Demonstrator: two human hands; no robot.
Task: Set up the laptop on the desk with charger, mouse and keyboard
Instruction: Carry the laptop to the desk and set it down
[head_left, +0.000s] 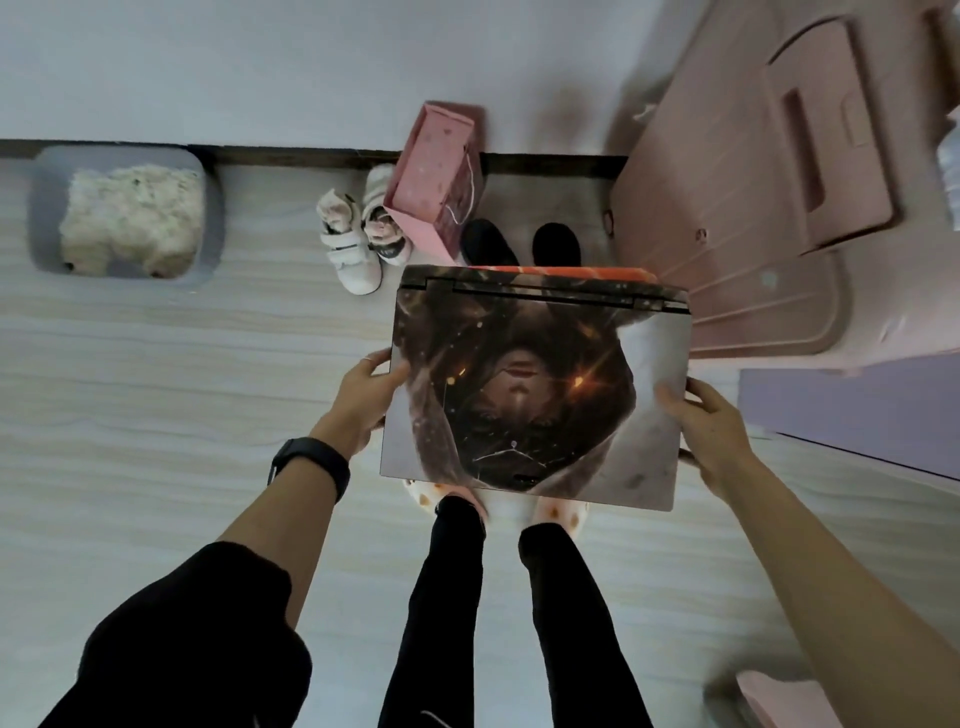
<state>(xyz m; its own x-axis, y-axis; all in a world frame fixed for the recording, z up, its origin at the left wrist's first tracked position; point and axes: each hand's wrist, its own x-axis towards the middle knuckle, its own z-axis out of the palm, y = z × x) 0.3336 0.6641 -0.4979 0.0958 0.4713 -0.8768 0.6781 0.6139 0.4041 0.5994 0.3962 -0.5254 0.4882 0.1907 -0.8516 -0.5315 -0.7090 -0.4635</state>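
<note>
Laptop (535, 384) is closed and held in mid-air over the floor (156, 389), centre-right of the frame, one hand on each side. Left hand (363, 400) grips the left edge with the thumb on top; right hand (711, 415) grips the right edge the same way. One black band (311, 462) sits on the left wrist. Above the laptop there's one pink gift bag (441, 182), two white kids' shoes (358, 228) and two black shoes (519, 241). One grey bin (124, 213) sits upper left, and pink plastic furniture (753, 182) fills the upper right.
</note>
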